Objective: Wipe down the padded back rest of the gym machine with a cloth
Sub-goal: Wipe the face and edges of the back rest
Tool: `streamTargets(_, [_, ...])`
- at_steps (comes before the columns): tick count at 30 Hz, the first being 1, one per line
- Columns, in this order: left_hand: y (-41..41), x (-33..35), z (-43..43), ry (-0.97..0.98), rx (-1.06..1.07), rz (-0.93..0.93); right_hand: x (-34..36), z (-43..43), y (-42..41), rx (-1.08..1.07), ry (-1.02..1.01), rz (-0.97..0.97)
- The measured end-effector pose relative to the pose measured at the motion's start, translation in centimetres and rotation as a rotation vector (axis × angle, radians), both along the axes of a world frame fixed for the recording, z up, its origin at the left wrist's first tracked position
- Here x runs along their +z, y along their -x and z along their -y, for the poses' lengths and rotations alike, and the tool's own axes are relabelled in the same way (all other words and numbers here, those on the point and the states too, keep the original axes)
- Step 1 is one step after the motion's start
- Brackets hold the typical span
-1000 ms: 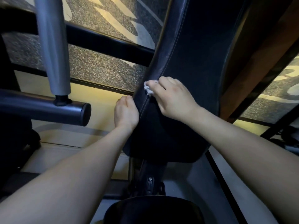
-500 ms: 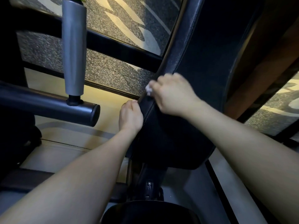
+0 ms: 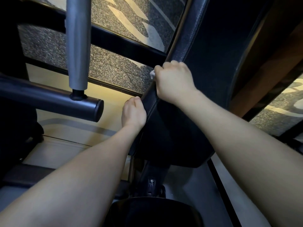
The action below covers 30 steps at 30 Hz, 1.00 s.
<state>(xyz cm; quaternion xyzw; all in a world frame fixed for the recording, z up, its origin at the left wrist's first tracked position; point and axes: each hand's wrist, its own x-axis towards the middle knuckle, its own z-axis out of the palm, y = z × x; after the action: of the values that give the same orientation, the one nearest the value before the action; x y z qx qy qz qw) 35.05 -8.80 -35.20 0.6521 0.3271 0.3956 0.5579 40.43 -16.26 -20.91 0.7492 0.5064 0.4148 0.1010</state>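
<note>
Cloth higher up back rest edge, bunched under right hand

The padded back rest is black, with pale stitching along its side seam. It slants from the top right of the frame down to a rounded lower end at centre. The cloth is white, only a scrap showing at the pad's left edge, bunched under the right hand.
</note>
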Motion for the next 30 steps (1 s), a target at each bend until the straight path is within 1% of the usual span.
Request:
streamTargets(2, [-0.2,0.0,-0.3,-0.016,-0.004,-0.002,-2.8,1.5,0.5,0.109,0.009,-0.033])
streamTargets(4, [-0.3,-0.1,-0.5,-0.026,-0.014,-0.016,-4.9,3.8,0.7,0.239,0.125,-0.071])
streamTargets(6, [-0.3,-0.1,-0.4,-0.016,-0.01,-0.021,-4.8,5.5,0.2,0.326,0.236,-0.053])
streamTargets(7, [-0.2,-0.1,-0.3,-0.006,-0.006,-0.017,-4.2,6.0,-0.4,0.327,0.252,-0.024])
streamTargets(8, [-0.1,0.0,-0.1,0.001,-0.002,-0.011,-3.5,6.2,-1.2,0.307,0.222,0.0])
streamTargets(9, [0.0,-0.1,0.0,0.007,0.0,-0.004,-2.9,6.3,-1.9,0.268,0.145,0.005])
streamTargets(11, [0.1,-0.1,0.1,0.015,0.001,0.007,-3.2,6.7,-2.6,0.181,-0.04,-0.043])
streamTargets(12, [0.1,-0.1,0.1,0.017,-0.002,0.007,-4.3,7.1,-2.4,0.186,-0.089,-0.085])
streamTargets(13, [0.1,0.0,0.1,0.016,-0.005,0.006,-5.6,7.6,-2.1,0.231,-0.072,-0.128])
streamTargets(15, [0.0,-0.1,0.0,0.014,0.004,0.007,-7.8,9.1,-1.6,0.355,0.093,-0.15])
streamTargets(17, [-0.1,-0.1,0.1,0.015,0.018,0.009,-6.8,9.8,-2.6,0.41,0.223,-0.097])
streamTargets(18, [0.0,0.0,0.2,0.017,0.019,0.009,-5.6,9.6,-3.3,0.396,0.214,-0.073])
streamTargets(19, [-0.1,-0.1,0.1,0.019,0.018,0.008,-4.4,9.1,-4.1,0.356,0.154,-0.067])
streamTargets(21, [-0.1,-0.2,0.1,0.025,0.015,0.003,-2.1,8.1,-5.5,0.251,-0.076,-0.093])
streamTargets(22, [-0.1,-0.3,0.1,0.027,0.015,0.001,-1.8,7.7,-5.6,0.205,-0.181,-0.129])
streamTargets(23, [-0.1,-0.3,0.1,0.025,0.014,0.0,-2.2,7.5,-5.4,0.198,-0.238,-0.154])
streamTargets(24, [-0.1,-0.3,0.1,0.016,0.01,-0.001,-2.9,7.5,-4.9,0.219,-0.234,-0.171])
streamTargets(25, [-0.2,-0.4,0.0,0.003,0.005,-0.003,-4.0,7.8,-4.3,0.261,-0.168,-0.182])
streamTargets(27, [-0.4,-0.5,-0.2,-0.019,0.005,-0.007,-5.5,9.1,-3.7,0.345,0.029,-0.165])
streamTargets(28, [-0.4,-0.5,-0.2,-0.022,0.009,-0.007,-5.2,9.6,-4.0,0.36,0.091,-0.139])
streamTargets(29, [-0.4,-0.5,-0.3,-0.019,0.015,-0.005,-4.2,9.6,-4.7,0.353,0.11,-0.116])
streamTargets(30, [-0.4,-0.5,-0.3,-0.018,0.019,-0.003,-3.1,9.3,-5.5,0.328,0.082,-0.092])
